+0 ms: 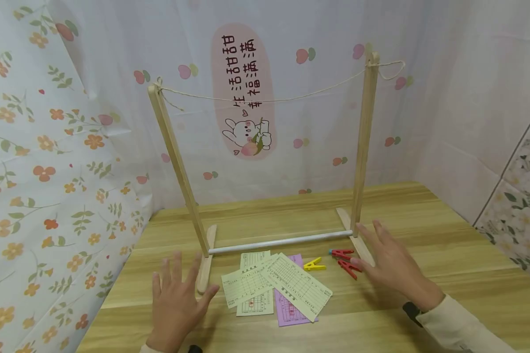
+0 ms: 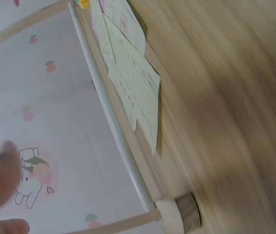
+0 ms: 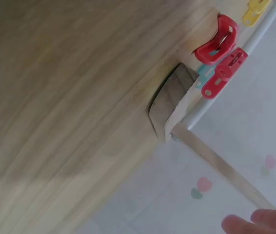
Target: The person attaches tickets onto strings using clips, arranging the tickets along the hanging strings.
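My left hand [image 1: 175,304] is spread with straight fingers beside the left foot of a wooden stand [image 1: 178,162], holding nothing. The right hand [image 1: 390,267] hovers near the stand's right foot, fingers extended and nothing in them. A thin string [image 1: 265,100] sags between the two posts, and a white rod [image 1: 278,242] joins them low down. Between the hands lie overlapping pale yellow slips [image 1: 299,284] printed with tables, over a purple slip [image 1: 287,314]. A yellow clothespin [image 1: 314,264] and red clothespins [image 3: 218,41] lie right of them; a blue-green one [image 3: 205,75] is partly covered.
Everything stands on a wood-grain table [image 1: 247,220]. Behind it hangs a white curtain [image 1: 318,147] with fruit prints and a rabbit picture. A flowered cloth [image 1: 48,196] hangs along the left side. Loose string ends dangle at both post tops.
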A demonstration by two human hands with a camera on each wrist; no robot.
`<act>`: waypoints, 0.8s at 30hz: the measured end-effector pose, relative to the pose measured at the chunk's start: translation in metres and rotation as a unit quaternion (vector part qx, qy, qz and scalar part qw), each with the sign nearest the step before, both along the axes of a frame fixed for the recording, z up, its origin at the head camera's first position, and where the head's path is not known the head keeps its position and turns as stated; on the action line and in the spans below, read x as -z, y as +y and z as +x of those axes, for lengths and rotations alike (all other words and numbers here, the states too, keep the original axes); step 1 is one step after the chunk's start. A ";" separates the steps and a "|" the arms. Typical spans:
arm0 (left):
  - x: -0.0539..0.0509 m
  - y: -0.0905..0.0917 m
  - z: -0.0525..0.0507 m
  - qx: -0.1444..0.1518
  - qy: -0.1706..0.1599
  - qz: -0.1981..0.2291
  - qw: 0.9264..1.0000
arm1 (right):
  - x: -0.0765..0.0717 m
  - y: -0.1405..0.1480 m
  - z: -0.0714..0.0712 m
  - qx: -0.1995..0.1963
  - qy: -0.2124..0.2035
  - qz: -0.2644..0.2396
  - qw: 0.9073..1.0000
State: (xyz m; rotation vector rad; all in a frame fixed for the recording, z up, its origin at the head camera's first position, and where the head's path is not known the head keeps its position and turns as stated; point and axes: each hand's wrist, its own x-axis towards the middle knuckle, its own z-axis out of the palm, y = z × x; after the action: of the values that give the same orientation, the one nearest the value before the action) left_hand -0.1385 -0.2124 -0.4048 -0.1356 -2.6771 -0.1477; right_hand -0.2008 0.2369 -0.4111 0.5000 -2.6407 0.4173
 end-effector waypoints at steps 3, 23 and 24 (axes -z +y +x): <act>0.001 0.003 -0.004 0.023 0.011 0.000 1.000 | 0.000 -0.001 -0.003 -0.011 -0.019 -0.016 1.000; 0.017 0.027 -0.031 0.160 -0.120 0.129 0.971 | 0.005 -0.013 -0.023 -0.027 -0.138 -0.075 0.987; 0.017 0.029 -0.032 0.162 -0.129 0.131 0.969 | 0.005 -0.014 -0.023 -0.031 -0.143 -0.075 0.986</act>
State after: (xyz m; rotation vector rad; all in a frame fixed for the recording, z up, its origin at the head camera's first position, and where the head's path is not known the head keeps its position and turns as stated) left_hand -0.1707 -0.1838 -0.4221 -0.5004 -2.8398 -0.6605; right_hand -0.2242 0.2234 -0.4163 0.5068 -2.8414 0.7534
